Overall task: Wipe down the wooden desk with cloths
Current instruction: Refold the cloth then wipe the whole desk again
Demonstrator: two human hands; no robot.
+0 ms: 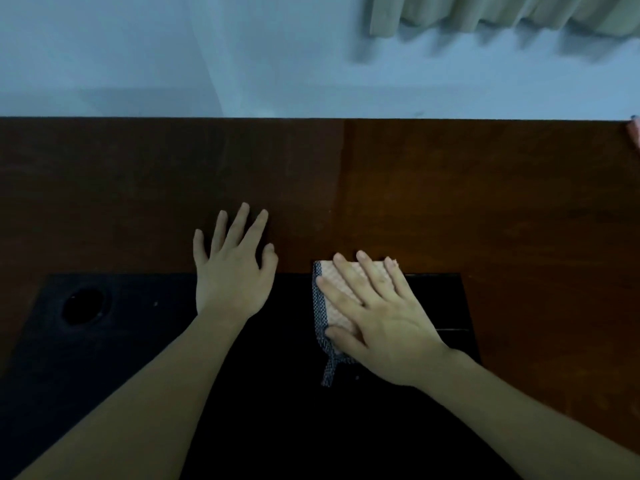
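Wooden desk [450, 188]: reddish-brown top, black inset panel [270, 393] at 6 o'clock, round hole [83, 305] at 8 o'clock. Cloth [337, 289]: pink, folded, dark dotted edging, lying at the panel's far edge, right of centre. Right hand [375, 318]: flat, fingers straight, pressing on the cloth. Left hand [231, 263]: fingers spread, resting on the desk, holding nothing. Pinkish item [635, 133] at 2 o'clock, possibly another cloth.

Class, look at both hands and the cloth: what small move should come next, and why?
Probably slide the right hand, pressing flat on the folded cloth, forward onto the brown desk; the cloth sits at the black panel's edge, while the left hand rests bare.
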